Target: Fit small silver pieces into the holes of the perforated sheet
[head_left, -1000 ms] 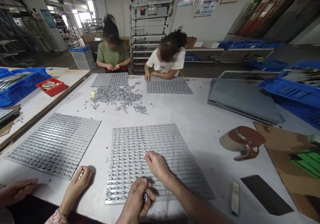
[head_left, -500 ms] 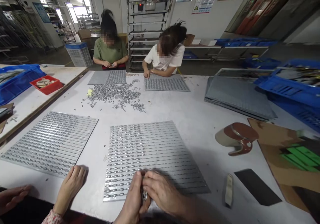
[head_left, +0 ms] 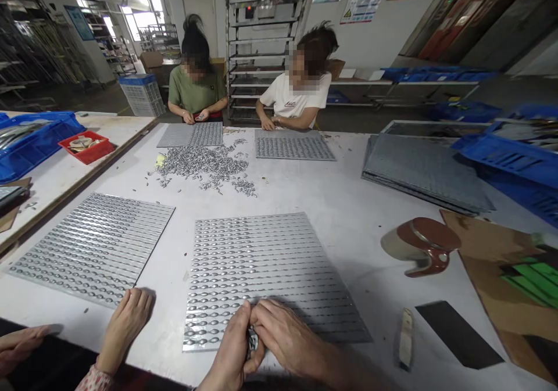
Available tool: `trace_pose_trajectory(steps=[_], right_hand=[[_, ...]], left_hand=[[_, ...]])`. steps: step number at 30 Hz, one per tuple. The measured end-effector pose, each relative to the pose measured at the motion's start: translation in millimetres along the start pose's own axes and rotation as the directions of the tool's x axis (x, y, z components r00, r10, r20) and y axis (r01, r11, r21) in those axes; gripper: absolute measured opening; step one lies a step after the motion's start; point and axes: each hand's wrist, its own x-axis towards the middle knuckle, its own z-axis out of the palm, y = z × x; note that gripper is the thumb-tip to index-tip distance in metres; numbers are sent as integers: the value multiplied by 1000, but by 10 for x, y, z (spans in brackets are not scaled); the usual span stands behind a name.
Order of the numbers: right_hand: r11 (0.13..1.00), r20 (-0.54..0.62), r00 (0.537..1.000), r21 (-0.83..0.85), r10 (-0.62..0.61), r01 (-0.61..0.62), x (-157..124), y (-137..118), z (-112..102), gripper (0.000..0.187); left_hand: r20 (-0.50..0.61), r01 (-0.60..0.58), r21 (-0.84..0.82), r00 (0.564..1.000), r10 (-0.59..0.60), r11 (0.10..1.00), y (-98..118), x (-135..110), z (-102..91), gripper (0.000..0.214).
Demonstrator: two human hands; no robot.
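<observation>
A grey metal tray (head_left: 265,263) with rows of small slots lies flat on the white table (head_left: 349,205) in front of me. Both my hands meet at its near edge. My left hand (head_left: 230,353) is closed around a small bunch of shiny metal pieces (head_left: 252,339). My right hand (head_left: 288,339) presses against it, fingertips pinched at those pieces. The slots at the tray's near left hold metal pieces.
A second slotted tray (head_left: 96,246) lies to the left, with a co-worker's hand (head_left: 126,321) resting by it. A heap of loose metal pieces (head_left: 200,167) lies mid-table. Two people work on trays at the far side. A tape dispenser (head_left: 421,246), stacked trays (head_left: 422,173) and blue crates (head_left: 510,153) are at the right.
My right hand has drawn back from the tray's rows to meet my left hand at the near edge. One far co-worker has raised their head.
</observation>
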Motion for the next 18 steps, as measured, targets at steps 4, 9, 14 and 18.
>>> trace_pose_trajectory(steps=[4, 9, 14, 18], right_hand=[[985, -119, 985, 136, 122, -106, 19, 27, -91, 19], [965, -92, 977, 199, 191, -170, 9, 38, -199, 15], [957, -26, 988, 256, 150, -139, 37, 41, -249, 19], [885, -120, 948, 409, 295, -224, 240, 259, -131, 16]], left_hand=[[101, -35, -31, 994, 38, 999, -10, 38, -7, 59], [108, -34, 25, 994, 31, 999, -60, 75, -64, 61], [131, -115, 95, 986, 102, 989, -52, 65, -81, 64], [53, 12, -41, 999, -10, 999, -17, 89, -75, 65]])
